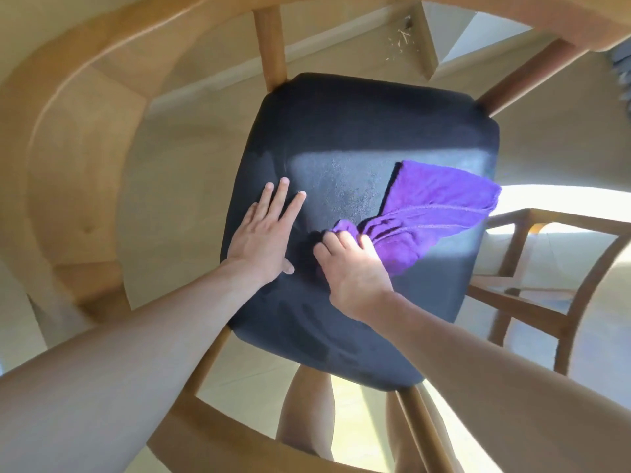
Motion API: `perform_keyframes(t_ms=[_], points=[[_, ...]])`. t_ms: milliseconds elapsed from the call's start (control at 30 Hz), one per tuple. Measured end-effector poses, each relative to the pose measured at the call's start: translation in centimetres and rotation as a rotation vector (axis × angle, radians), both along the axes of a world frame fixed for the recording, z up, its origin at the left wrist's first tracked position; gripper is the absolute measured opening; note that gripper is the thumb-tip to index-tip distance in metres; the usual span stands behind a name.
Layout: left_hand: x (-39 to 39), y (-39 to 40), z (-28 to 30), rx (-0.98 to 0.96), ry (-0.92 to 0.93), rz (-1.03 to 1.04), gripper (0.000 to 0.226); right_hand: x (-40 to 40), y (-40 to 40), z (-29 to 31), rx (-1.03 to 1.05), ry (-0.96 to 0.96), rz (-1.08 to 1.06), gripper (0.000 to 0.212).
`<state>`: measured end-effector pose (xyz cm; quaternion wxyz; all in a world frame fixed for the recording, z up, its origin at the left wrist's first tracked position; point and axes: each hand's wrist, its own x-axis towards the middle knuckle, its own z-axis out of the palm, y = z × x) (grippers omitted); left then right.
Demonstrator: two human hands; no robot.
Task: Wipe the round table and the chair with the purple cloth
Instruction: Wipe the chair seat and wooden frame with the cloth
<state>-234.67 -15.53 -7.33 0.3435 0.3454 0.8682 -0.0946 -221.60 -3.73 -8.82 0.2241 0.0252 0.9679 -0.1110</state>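
I look straight down at a wooden chair whose dark padded seat (341, 138) fills the middle of the view. My left hand (264, 233) lies flat on the seat with its fingers straight, near the seat's left side. My right hand (351, 264) grips one bunched end of the purple cloth (437, 209). The cloth fans out to the right across the seat and reaches its right edge. A patch of sunlight falls on the seat and the cloth.
The chair's curved wooden backrest (41, 138) arcs round the left and top. A second wooden chair (532, 302) stands close at the right. Pale tiled floor (177, 199) lies beneath. My legs show under the seat's near edge.
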Motion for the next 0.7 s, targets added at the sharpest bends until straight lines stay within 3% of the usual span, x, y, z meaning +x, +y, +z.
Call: perform_keyframes(t_ms=[100, 167, 333, 433, 533, 633, 700], points=[[0.1, 0.2, 0.1, 0.000, -0.006, 0.017, 0.140, 2.2, 2.0, 0.3, -0.019, -0.221, 0.341, 0.032], [0.2, 0.4, 0.1, -0.005, -0.005, 0.027, 0.141, 1.0, 2.9, 1.6, -0.071, -0.306, 0.281, 0.026], [0.4, 0.3, -0.3, 0.011, 0.005, 0.062, 0.140, -4.3, 5.0, 2.4, -0.265, 0.049, -0.697, 0.016], [0.2, 0.2, -0.4, 0.024, 0.008, 0.060, 0.139, -7.4, 4.4, 1.4, -0.264, 0.107, -0.930, 0.039], [-0.1, 0.0, -0.5, 0.036, -0.009, 0.078, 0.138, -6.6, 0.5, 0.4, -0.133, -0.030, -0.587, 0.058], [-0.1, -0.1, -0.7, 0.056, -0.018, 0.091, 0.139, -1.6, -1.8, -0.2, -0.011, 0.037, -0.091, 0.044], [-0.1, -0.2, -0.8, 0.056, -0.017, 0.089, 0.140, 1.2, -0.9, -0.5, -0.052, -0.044, 0.172, 0.041]])
